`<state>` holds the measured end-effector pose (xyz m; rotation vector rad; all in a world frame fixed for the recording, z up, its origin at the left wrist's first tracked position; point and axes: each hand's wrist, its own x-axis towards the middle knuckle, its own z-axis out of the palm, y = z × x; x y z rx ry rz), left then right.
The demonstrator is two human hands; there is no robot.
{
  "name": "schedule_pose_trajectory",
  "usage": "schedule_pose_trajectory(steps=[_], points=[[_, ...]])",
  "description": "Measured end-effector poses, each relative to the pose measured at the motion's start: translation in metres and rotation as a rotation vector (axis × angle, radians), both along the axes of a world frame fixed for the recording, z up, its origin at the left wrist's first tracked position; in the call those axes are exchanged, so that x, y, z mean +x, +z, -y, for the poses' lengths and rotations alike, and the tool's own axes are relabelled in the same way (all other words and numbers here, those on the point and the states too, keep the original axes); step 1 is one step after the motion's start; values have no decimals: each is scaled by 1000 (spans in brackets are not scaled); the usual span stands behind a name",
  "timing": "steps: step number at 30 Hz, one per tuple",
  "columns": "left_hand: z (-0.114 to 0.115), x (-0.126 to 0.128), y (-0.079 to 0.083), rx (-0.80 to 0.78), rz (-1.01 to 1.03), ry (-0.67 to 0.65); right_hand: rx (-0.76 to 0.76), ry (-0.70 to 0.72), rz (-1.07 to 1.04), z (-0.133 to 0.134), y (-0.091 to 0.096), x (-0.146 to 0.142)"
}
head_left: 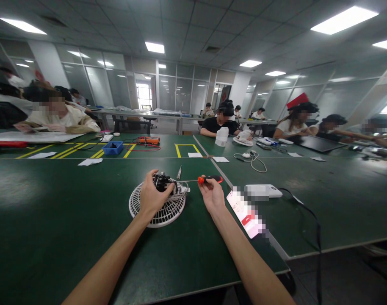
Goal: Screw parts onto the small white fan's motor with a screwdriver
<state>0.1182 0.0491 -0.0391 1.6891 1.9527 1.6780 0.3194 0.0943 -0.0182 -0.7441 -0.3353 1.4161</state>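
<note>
A white round fan grille [164, 217] lies on the green table, with a black fan motor assembly [163, 182] and grey wires on top of it. My left hand [153, 195] is wrapped over the motor, thumb on its right side and fingers on its left. In my right hand [212, 195] is a screwdriver [214, 179] with an orange and black handle. Its shaft points left toward the motor; whether the tip touches a screw is too small to tell. A small clear-handled screwdriver [179, 172] lies just behind the grille.
A lit phone [246, 216] and a white power bank [263, 191] with a black cable lie to the right. Farther back are a blue bin [113, 147], an orange multimeter [149, 140], paper slips and a white cable [252, 157]. Several people sit at tables around.
</note>
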Motion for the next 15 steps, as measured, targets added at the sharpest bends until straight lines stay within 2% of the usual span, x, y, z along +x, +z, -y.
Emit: schedule_pose_trajectory(steps=[4,9,15], points=[[1,2,2,-11,6,2,23,-46,97,0,-4,-4],[2,1,2,-8,9,-6,-46,-78,152,0,-12,-9],[2,0,1,12,-14,-11,-47,-137,210,-5,-14,-3]])
